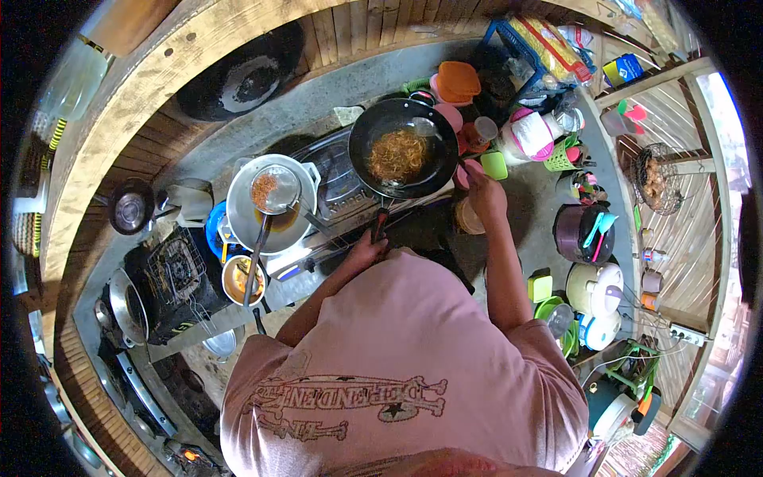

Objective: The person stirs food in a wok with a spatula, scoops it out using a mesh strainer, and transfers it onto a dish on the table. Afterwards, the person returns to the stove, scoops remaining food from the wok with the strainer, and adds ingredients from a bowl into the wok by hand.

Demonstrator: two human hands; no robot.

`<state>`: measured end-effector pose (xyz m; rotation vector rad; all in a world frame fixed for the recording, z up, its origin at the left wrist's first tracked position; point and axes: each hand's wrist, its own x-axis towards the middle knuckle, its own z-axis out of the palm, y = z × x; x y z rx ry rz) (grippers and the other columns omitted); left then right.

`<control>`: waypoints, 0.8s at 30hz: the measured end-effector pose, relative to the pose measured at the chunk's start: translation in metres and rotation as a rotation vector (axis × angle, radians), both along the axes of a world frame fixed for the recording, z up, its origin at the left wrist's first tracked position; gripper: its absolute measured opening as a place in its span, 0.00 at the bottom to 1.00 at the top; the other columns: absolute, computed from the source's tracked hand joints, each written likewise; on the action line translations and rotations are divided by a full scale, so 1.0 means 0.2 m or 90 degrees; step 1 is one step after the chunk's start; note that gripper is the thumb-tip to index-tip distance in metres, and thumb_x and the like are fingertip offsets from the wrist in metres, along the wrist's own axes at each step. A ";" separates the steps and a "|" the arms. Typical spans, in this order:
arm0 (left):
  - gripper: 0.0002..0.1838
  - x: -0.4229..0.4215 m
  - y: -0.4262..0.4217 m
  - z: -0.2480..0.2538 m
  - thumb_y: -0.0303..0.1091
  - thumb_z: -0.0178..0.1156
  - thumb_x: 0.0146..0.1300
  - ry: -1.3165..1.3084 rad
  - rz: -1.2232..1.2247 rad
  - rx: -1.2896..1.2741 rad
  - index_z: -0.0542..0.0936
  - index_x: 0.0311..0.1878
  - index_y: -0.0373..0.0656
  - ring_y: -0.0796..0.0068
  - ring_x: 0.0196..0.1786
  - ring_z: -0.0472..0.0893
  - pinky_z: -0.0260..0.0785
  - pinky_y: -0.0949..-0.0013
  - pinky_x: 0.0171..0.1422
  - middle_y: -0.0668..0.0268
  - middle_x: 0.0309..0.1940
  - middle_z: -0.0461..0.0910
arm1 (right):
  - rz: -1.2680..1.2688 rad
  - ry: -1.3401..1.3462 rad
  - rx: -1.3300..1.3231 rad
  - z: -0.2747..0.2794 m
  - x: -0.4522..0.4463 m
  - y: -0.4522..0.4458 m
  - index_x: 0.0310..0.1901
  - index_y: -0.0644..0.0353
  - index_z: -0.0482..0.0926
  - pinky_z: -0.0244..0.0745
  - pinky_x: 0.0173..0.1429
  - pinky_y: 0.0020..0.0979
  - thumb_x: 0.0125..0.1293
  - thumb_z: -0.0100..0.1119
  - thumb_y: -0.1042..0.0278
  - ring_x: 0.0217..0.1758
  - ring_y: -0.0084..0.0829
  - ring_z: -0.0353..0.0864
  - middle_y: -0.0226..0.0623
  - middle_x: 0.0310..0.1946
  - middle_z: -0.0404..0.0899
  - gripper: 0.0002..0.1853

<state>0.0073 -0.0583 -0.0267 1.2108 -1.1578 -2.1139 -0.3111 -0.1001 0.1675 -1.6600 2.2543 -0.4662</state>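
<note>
A black frying pan [429,163] with thin browned strips of food [397,157] in oil sits over the stove [347,187]. My left hand [368,252] is closed around the pan's dark handle [381,224]. Off to the right of the pan, my right hand [485,197] has its fingers bent at a small pink object [467,173], whose kind I cannot make out. Left of the stove is a large silver pot [246,216]. A strainer [275,189] with reddish-brown bits rests across it, its long handle pointing toward me.
An orange-rimmed bowl [238,280] stands below the silver pot. Several jars and a green lid [493,165] crowd the right side, near a dark purple pot [584,230] and a rice cooker [594,288]. A second stove [176,266] is at the left, and a large wok [246,75] hangs behind.
</note>
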 end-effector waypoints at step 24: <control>0.18 0.01 -0.02 -0.12 0.39 0.64 0.66 -0.131 -0.015 -0.053 0.73 0.54 0.42 0.72 0.36 0.77 0.72 0.64 0.44 0.66 0.35 0.77 | -0.075 -0.070 0.009 -0.38 -0.07 -0.01 0.56 0.49 0.81 0.77 0.51 0.46 0.72 0.52 0.59 0.50 0.56 0.82 0.55 0.46 0.83 0.16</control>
